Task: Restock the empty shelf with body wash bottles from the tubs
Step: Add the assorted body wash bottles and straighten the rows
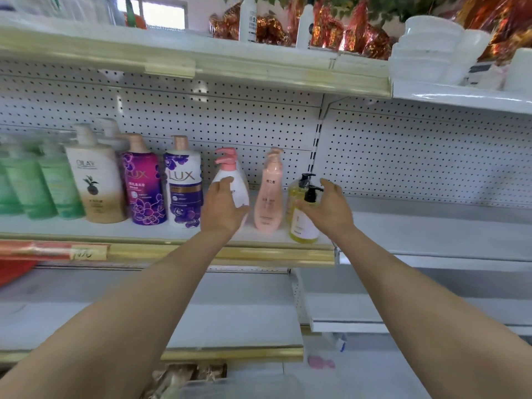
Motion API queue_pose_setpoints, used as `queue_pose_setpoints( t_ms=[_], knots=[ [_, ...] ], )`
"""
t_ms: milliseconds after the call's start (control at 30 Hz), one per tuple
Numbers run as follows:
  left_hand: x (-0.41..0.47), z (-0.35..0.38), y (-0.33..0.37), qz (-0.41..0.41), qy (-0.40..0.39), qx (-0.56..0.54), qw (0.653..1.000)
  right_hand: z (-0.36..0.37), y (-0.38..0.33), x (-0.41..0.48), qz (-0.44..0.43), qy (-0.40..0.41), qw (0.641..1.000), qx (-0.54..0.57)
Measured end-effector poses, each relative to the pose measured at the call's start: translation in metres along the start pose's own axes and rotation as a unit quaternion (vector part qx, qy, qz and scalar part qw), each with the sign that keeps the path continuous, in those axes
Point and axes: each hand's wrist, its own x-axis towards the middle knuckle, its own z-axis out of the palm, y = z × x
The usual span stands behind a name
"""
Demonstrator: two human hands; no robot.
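On the middle shelf [161, 230] stands a row of body wash bottles. My left hand [221, 207] wraps around a white bottle with a pink pump [237, 182], which stands on the shelf. My right hand [331, 208] cups the right side of a yellow bottle with a black pump [300, 223]; thumb and fingers touch it. A second yellow bottle [296, 187] stands just behind it. Between my hands stands a slim pink bottle [269, 203], untouched. Left of my left hand are two purple LUX bottles [182, 188], a beige Olay bottle [96, 185] and green bottles [37, 188].
The shelf section to the right [431, 234] carries nothing, and so does the shelf below [244, 306]. The top shelf holds white bottles [248, 18], red foil decorations [359, 27] and white tubs [429, 47]. A clear tub's rim [230, 384] shows at the bottom edge.
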Motion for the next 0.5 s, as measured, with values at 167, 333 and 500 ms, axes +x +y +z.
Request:
queue_pose_setpoints(
  t_ms=[167,333,500],
  knots=[
    [-0.017,-0.071,-0.023,0.020,0.000,0.113,0.993,0.002,-0.064,-0.029,-0.117,-0.035,0.984,-0.129],
    [-0.037,-0.126,-0.044,-0.006,0.031,0.156,0.987,0.024,-0.124,-0.053,-0.192,-0.089,0.967,-0.141],
    [-0.059,-0.174,-0.065,-0.063,0.060,0.191,0.978,0.056,-0.179,-0.070,-0.235,-0.135,0.959,-0.078]
  ],
)
